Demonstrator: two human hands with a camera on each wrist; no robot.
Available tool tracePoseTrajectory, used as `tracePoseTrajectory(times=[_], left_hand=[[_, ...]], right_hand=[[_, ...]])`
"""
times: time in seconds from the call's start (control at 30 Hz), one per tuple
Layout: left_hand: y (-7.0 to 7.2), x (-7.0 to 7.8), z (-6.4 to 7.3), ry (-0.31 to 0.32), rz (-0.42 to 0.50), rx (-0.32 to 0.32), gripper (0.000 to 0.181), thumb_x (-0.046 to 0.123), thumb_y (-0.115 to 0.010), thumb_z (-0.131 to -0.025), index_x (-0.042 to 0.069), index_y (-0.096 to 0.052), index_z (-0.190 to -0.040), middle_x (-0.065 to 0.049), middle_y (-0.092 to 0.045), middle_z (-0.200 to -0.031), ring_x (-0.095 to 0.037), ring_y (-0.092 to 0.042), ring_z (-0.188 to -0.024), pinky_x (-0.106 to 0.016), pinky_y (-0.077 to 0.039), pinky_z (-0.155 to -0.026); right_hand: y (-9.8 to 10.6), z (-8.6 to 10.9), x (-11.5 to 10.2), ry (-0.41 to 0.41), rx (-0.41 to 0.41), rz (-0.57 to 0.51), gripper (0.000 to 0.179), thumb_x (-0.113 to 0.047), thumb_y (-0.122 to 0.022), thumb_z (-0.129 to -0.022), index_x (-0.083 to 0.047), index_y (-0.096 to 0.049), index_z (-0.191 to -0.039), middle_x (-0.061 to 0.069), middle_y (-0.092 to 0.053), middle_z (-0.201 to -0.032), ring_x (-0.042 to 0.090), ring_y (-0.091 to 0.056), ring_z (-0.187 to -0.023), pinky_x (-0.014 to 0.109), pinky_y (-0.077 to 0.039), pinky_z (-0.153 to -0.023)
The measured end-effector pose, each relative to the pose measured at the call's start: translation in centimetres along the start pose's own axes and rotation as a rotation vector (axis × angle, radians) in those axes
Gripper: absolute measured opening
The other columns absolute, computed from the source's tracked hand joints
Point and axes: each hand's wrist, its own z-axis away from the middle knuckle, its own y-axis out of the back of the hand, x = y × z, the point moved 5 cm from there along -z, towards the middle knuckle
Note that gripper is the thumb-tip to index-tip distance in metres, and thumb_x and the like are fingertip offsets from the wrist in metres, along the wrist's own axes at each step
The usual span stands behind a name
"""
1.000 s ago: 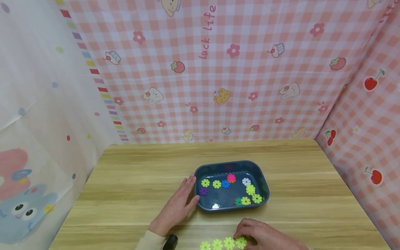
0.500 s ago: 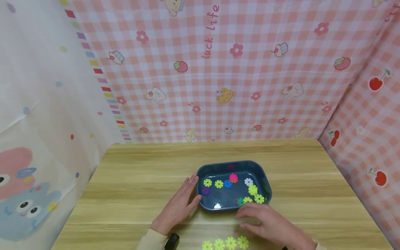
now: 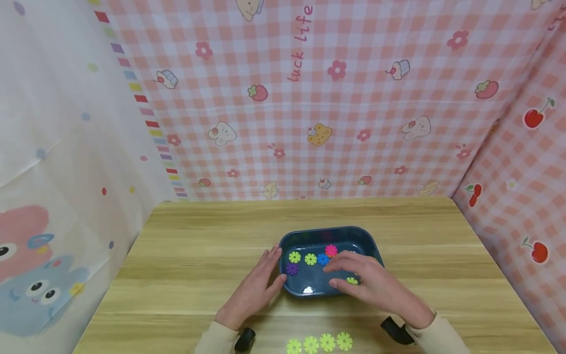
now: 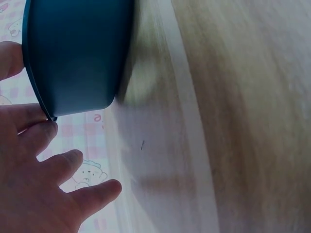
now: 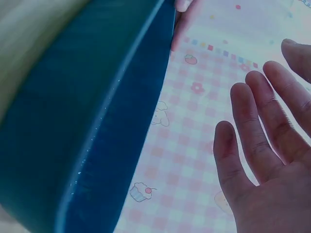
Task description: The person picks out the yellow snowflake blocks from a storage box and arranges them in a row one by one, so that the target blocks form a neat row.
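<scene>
A dark blue tray (image 3: 309,295) on the table holds several notched plastic snowflake discs: yellow-green ones such as this disc (image 3: 311,259), a blue disc (image 3: 324,259), a pink disc (image 3: 331,250) and a purple disc (image 3: 292,268). My left hand (image 3: 252,287) rests against the tray's left end, fingertips and thumb touching the rim, fingers mostly straight in the left wrist view. Over the tray's right half hovers my right hand (image 3: 369,278), fingers extended and slightly bent. The right wrist view shows its fingers (image 5: 250,121) spread, with nothing held. It hides the discs beneath it.
Several yellow-green discs form a row near the table's front edge, one being this disc (image 3: 327,342). The wooden table (image 3: 199,231) meets a pink checked cloth (image 3: 283,113) at the back. More printed cloth hangs at both sides.
My right hand has left the front row of yellow-green discs and moved up and away, over the tray. My left hand keeps its place at the tray's left end.
</scene>
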Motion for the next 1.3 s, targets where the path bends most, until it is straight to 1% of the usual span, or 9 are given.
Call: tracePoseTrajectory(times=[0.13,0.23,0.33,0.5,0.63,0.83,1.03,1.2,1.3], left_hand=[[0.1,0.0,0.0,-0.008,-0.002,0.004,0.068,0.042,-0.051,-0.108,0.016,-0.025,-0.166,-0.002,-0.018,-0.173,-0.032,-0.017,-0.158,-0.055,-0.026,-0.123],[0.3,0.0,-0.1,-0.023,-0.001,0.014,0.068,0.04,-0.052,-0.108,0.015,-0.026,-0.166,-0.004,-0.019,-0.172,-0.034,-0.018,-0.157,-0.056,-0.027,-0.123],[0.4,0.0,-0.2,-0.029,0.001,0.019,0.067,0.04,-0.052,-0.108,0.014,-0.027,-0.166,-0.003,-0.019,-0.172,-0.033,-0.019,-0.157,-0.055,-0.027,-0.123],[0.4,-0.1,-0.3,-0.021,0.002,0.015,0.068,0.041,-0.052,-0.108,0.016,-0.027,-0.165,-0.001,-0.019,-0.173,-0.032,-0.018,-0.157,-0.055,-0.027,-0.123],[0.5,-0.2,-0.3,-0.022,0.001,0.014,0.068,0.041,-0.053,-0.108,0.015,-0.027,-0.165,-0.002,-0.019,-0.173,-0.032,-0.018,-0.157,-0.056,-0.027,-0.123],[0.5,-0.2,-0.3,-0.029,-0.006,0.009,0.068,0.041,-0.053,-0.108,0.015,-0.028,-0.165,-0.003,-0.02,-0.172,-0.033,-0.019,-0.157,-0.057,-0.028,-0.122],[0.4,-0.1,-0.2,-0.033,-0.009,0.007,0.068,0.042,-0.053,-0.108,0.014,-0.028,-0.165,-0.001,-0.019,-0.172,-0.033,-0.019,-0.157,-0.057,-0.028,-0.122],[0.3,0.0,-0.1,-0.054,-0.005,0.01,0.067,0.039,-0.053,-0.108,0.012,-0.029,-0.165,-0.003,-0.02,-0.172,-0.035,-0.02,-0.157,-0.056,-0.028,-0.122],[0.3,0.1,-0.1,-0.052,-0.003,0.005,0.067,0.039,-0.052,-0.109,0.013,-0.028,-0.165,-0.004,-0.02,-0.172,-0.035,-0.019,-0.157,-0.057,-0.028,-0.122]], right_hand=[[0.3,-1.3,0.2,0.014,-0.002,0.001,0.017,-0.023,-0.074,-0.098,-0.023,-0.076,-0.115,-0.012,-0.069,-0.117,0.009,-0.067,-0.107,0.036,-0.06,-0.089],[0.4,-2.6,0.5,0.012,-0.024,-0.002,0.016,-0.024,-0.073,-0.099,-0.022,-0.076,-0.114,-0.011,-0.069,-0.116,0.01,-0.067,-0.106,0.037,-0.06,-0.087],[0.5,-3.8,0.7,0.001,-0.055,0.002,0.016,-0.025,-0.073,-0.099,-0.02,-0.076,-0.115,-0.01,-0.069,-0.115,0.011,-0.067,-0.107,0.038,-0.06,-0.089],[0.3,-5.4,1.2,-0.017,-0.122,0.053,0.018,-0.023,-0.073,-0.099,-0.016,-0.076,-0.116,-0.005,-0.07,-0.117,0.015,-0.067,-0.111,0.04,-0.059,-0.094],[-0.3,-6.4,1.8,-0.03,-0.189,0.088,0.02,-0.023,-0.072,-0.099,-0.015,-0.075,-0.118,-0.004,-0.069,-0.12,0.017,-0.067,-0.113,0.041,-0.058,-0.096],[-1.2,-7.6,2.6,-0.039,-0.267,0.092,0.024,-0.024,-0.072,-0.099,-0.016,-0.074,-0.121,-0.003,-0.07,-0.122,0.017,-0.066,-0.114,0.042,-0.056,-0.099],[-2.6,-8.8,3.4,-0.055,-0.332,0.053,0.027,-0.024,-0.072,-0.1,-0.012,-0.073,-0.124,0.001,-0.07,-0.122,0.024,-0.067,-0.113,0.042,-0.057,-0.098],[-4.1,-9.4,4.4,-0.081,-0.385,0.036,0.03,-0.025,-0.072,-0.1,-0.01,-0.073,-0.125,0.002,-0.071,-0.124,0.024,-0.067,-0.114,0.042,-0.057,-0.098],[-4.9,-9.6,5.1,-0.097,-0.407,0.021,0.03,-0.021,-0.072,-0.1,-0.008,-0.073,-0.126,0.003,-0.071,-0.124,0.025,-0.067,-0.115,0.044,-0.056,-0.099]])
